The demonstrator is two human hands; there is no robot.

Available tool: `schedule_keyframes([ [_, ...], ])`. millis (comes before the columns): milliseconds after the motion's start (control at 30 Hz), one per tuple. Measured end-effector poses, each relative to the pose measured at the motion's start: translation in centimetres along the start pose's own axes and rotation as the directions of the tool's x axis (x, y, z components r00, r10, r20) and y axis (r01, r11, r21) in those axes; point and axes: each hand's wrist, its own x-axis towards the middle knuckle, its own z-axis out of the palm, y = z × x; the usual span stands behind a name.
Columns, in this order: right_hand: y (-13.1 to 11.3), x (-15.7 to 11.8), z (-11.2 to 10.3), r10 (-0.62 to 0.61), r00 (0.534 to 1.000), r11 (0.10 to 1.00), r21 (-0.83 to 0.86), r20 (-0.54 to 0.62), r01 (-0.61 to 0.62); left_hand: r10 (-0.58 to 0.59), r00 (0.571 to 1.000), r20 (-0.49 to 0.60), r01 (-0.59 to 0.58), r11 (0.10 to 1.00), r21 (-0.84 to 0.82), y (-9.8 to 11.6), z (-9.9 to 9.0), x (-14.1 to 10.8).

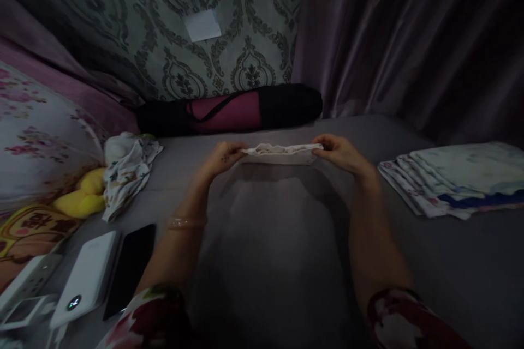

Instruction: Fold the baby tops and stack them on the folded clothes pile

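I hold a small pale folded cloth (pixel 281 152) stretched out flat between both hands, a little above the grey bed surface (pixel 278 251). My left hand (pixel 224 156) pinches its left end. At the cloth's right end, my right hand (pixel 340 152) grips it with the fingers closed. Both forearms reach straight forward from flowered sleeves.
A stack of folded patterned cloths (pixel 454 177) lies at the right. A crumpled printed cloth (pixel 126 172) and a yellow soft toy (pixel 84 196) lie at the left. A white power bank (pixel 88 275) and black phone (pixel 130 267) sit near left. A dark rolled bag (pixel 233 109) lies by the wall.
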Motion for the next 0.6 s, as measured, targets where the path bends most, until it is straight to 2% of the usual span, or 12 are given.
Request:
schedule_keyframes([
  [100, 0.3, -1.2, -0.1, 0.087, 0.96, 0.995, -0.06, 0.265, -0.074, 0.033, 0.992, 0.122, -0.039, 0.998, 0.049, -0.6, 1.6, -3.0],
  [200, 0.5, -2.7, 0.6, 0.119, 0.905, 0.984, -0.173, 0.409, -0.052, 0.041, 0.983, 0.18, -0.052, 0.997, 0.058, -0.9, 2.9, -5.7],
  [333, 1.1, -5.3, 2.2, 0.082, 0.889, 0.937, -0.338, 0.451, 0.085, 0.031, 0.972, 0.235, -0.056, 0.994, 0.098, -1.1, 4.1, -7.8],
  [467, 1.7, -7.7, 3.2, 0.027, 0.892, 0.871, -0.448, 0.451, 0.2, 0.068, 0.976, 0.208, -0.092, 0.99, 0.108, -1.3, 5.3, -9.0],
  [600, 0.4, -8.8, 3.1, 0.055, 0.883, 0.821, -0.525, 0.466, 0.226, 0.09, 0.975, 0.205, -0.122, 0.981, 0.149, -0.9, 5.5, -9.7],
])
